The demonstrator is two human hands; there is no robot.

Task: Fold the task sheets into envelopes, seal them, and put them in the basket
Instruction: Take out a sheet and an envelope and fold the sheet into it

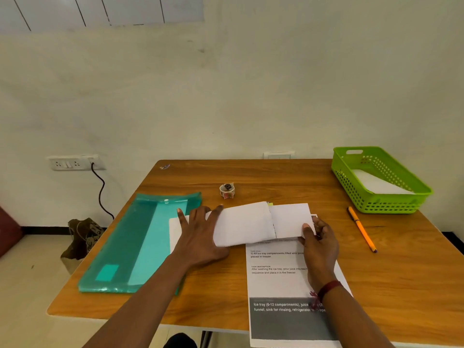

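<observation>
Closest up: printed sheet [281, 280] hangs over the near desk [276, 172] edge, probably next in line; left hand [198, 237] lies flat, fingers spread, pinning the folded sheet [246, 224] so it can't slide; right hand [320, 244] pinches its right flap; basket [386, 210] waits far right.

hands [200, 237] folding sheet [251, 224], green basket [391, 204]
</observation>
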